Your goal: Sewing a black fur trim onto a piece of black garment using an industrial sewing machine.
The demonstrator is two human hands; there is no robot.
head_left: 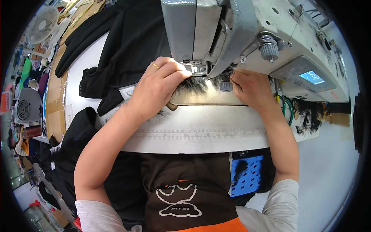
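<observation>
My left hand [156, 87] is beside the presser foot [199, 69] of an industrial sewing machine [177, 27], fingers curled and pressed on dark, furry trim [197, 85], which lies over the metal needle plate [201, 98]. A ring shows on one finger. My right hand [249, 87] is just right of the foot and a knurled knob [226, 86], its fingers closed; what they grip is partly hidden behind the machine's parts. Black fabric [127, 46] lies left of the machine.
A white table edge with a ruler [193, 143] runs below my hands. Green-handled scissors [286, 108] and a control panel [305, 77] are at right. More black cloth [85, 135], cardboard [58, 104] and a fan [42, 25] are at left. A blue perforated pedal-like panel [247, 178] sits below.
</observation>
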